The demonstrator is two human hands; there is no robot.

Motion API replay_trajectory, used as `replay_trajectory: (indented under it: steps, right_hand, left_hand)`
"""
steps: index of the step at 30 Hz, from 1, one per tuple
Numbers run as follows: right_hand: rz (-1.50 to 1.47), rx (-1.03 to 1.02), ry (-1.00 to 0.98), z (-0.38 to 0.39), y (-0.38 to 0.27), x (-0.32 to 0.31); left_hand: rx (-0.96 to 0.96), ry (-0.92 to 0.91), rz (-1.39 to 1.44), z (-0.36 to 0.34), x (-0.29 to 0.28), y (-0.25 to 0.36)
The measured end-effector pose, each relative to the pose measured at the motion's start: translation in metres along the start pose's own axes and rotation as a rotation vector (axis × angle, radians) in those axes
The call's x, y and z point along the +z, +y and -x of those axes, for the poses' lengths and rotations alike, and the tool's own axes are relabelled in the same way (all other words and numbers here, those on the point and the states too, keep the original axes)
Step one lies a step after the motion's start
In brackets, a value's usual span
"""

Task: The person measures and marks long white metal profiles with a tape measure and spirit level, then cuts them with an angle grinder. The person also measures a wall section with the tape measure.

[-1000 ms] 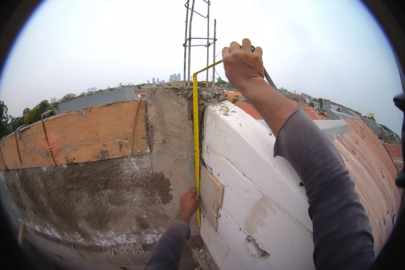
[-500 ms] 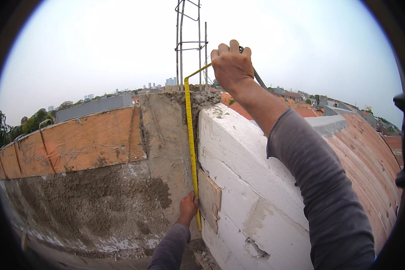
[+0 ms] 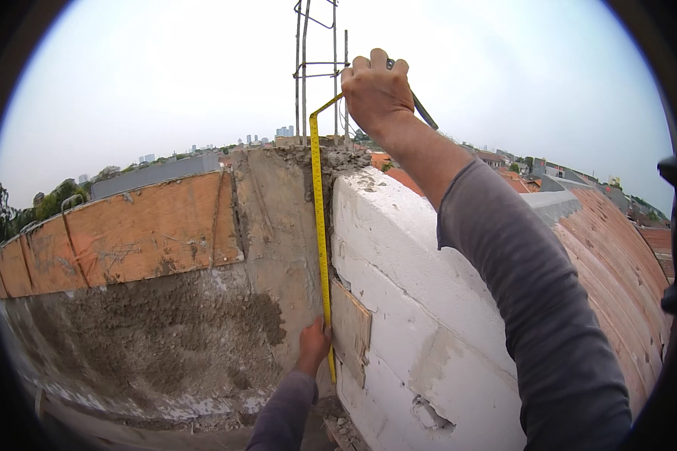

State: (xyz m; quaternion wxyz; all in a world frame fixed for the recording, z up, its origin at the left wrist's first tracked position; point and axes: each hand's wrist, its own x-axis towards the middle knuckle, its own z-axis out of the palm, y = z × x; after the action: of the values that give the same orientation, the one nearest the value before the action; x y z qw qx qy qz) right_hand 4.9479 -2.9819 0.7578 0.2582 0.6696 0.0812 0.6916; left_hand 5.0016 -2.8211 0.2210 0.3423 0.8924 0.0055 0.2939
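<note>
A yellow tape measure runs upright along the corner where a rough concrete column meets a white block wall. Low on the strip, my left hand pinches the blade against the corner, with a short end showing below the fingers. Up above the wall, my right hand is closed round the tape's body, which the fingers mostly hide. A dark strap hangs behind that wrist. Between the column top and my right hand the blade bends sharply and slants up to the right.
Bare steel rebar rises from the column top. An orange plywood board lines the left wall above rough mortar. A small wood piece sits against the white blocks. Reddish roofing slopes away at right.
My right hand has moved slightly up and left with the tape's body, and the bend in the blade sits higher. My left hand stays nearly in place.
</note>
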Motion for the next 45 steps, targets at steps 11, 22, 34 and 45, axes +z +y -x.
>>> replay_trajectory:
  steps: [11,22,34,45]
  right_hand:
    - [0.066,-0.004,0.104,0.007,0.002,0.005]
    - [-0.015,0.007,0.037,0.007,0.002,0.004]
    - [-0.086,0.056,-0.055,0.007,0.006,0.007]
    - [-0.177,0.109,0.027,0.009,0.003,0.014]
  left_hand:
    - [-0.002,0.007,-0.004,0.003,0.001,0.001]
    - [-0.028,-0.032,-0.047,0.003,-0.003,0.006]
    - [-0.073,-0.106,-0.058,0.001,-0.009,0.017]
    - [-0.14,-0.126,0.007,0.005,-0.014,0.022]
